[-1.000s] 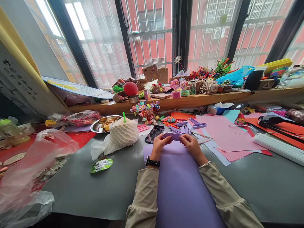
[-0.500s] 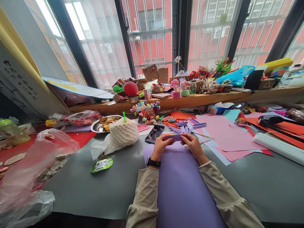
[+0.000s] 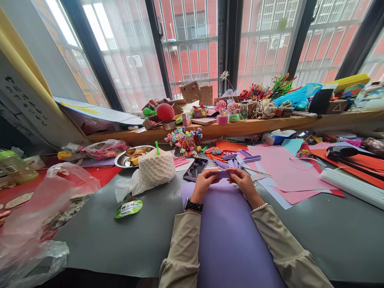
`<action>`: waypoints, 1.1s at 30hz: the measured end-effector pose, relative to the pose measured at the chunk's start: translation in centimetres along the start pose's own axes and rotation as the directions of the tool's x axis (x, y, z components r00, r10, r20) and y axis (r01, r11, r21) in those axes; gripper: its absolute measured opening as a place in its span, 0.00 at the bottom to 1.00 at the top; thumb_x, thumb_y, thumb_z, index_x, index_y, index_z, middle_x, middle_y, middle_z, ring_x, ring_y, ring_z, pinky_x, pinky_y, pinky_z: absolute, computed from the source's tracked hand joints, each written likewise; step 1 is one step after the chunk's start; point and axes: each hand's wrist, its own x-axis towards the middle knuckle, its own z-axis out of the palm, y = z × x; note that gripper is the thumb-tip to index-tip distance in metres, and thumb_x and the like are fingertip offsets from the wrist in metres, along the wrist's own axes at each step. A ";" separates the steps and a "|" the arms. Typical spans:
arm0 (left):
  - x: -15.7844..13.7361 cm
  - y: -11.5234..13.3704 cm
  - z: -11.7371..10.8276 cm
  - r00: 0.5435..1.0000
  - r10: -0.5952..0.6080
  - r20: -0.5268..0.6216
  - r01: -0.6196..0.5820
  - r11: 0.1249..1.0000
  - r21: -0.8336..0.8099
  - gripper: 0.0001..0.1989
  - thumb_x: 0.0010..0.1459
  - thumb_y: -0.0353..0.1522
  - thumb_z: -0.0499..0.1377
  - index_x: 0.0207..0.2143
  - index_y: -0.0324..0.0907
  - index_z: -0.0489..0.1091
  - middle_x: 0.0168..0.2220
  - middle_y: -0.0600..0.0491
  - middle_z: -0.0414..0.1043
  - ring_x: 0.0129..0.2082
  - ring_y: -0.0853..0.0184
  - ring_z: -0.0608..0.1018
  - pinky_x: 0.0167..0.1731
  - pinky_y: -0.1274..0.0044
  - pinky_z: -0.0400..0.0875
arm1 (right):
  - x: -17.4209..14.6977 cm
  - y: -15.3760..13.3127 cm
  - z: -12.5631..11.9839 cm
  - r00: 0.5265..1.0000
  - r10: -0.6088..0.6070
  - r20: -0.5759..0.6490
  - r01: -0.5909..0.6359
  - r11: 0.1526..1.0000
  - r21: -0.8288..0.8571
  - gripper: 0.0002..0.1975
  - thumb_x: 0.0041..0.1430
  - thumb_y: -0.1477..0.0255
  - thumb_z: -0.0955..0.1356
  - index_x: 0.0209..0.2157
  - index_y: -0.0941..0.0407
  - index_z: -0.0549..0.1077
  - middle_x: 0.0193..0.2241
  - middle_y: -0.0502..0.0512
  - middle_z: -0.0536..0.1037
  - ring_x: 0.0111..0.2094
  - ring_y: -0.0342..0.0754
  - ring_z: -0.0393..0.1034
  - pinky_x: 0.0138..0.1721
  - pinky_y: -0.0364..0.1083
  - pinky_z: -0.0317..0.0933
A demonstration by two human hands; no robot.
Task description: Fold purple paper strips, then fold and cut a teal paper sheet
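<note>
Left hand [image 3: 204, 185] and right hand [image 3: 243, 183], each grip clamped on one end of a narrow, rectangular purple paper strip [image 3: 221, 174]

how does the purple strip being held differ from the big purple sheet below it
The purple strip is small and narrow; the purple sheet is far larger and broader. The strip is held between the left hand and right hand; the sheet lies on the grey table. Both are purple.
</note>
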 end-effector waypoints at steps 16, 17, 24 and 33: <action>-0.2 0.1 0.1 0.998 -0.043 0.042 0.043 0.999 -0.002 0.17 0.33 0.35 0.65 0.29 0.35 0.71 0.26 0.52 0.72 0.26 0.69 0.74 0.36 0.73 0.69 | -0.1 -0.1 0.1 0.996 -0.041 0.079 0.044 0.999 -0.030 0.13 0.43 0.66 0.67 0.31 0.58 0.71 0.21 0.49 0.71 0.23 0.41 0.66 0.25 0.41 0.62; -0.3 0.2 0.2 0.998 -0.049 0.039 0.049 0.999 -0.002 0.18 0.33 0.35 0.65 0.29 0.35 0.71 0.26 0.52 0.72 0.26 0.69 0.74 0.35 0.73 0.69 | -0.1 -0.1 0.1 0.996 -0.040 0.078 0.043 0.999 -0.030 0.12 0.43 0.66 0.67 0.31 0.58 0.71 0.21 0.49 0.72 0.23 0.41 0.66 0.25 0.41 0.62; -0.3 0.6 0.6 0.990 -0.138 -0.040 0.141 0.987 0.075 0.19 0.41 0.42 0.60 0.27 0.34 0.69 0.22 0.50 0.71 0.24 0.66 0.75 0.30 0.74 0.71 | -0.2 -0.3 0.1 0.995 -0.043 0.090 0.047 0.998 -0.041 0.11 0.43 0.66 0.67 0.30 0.57 0.73 0.21 0.50 0.72 0.23 0.42 0.66 0.26 0.42 0.62; -0.1 0.4 0.3 0.985 -0.166 -0.038 0.167 0.986 0.026 0.16 0.41 0.39 0.61 0.28 0.34 0.69 0.23 0.50 0.72 0.23 0.68 0.75 0.29 0.76 0.71 | -0.1 -0.1 0.0 0.994 -0.037 0.102 0.040 0.999 -0.034 0.10 0.43 0.67 0.67 0.29 0.57 0.73 0.22 0.49 0.72 0.23 0.41 0.65 0.26 0.42 0.61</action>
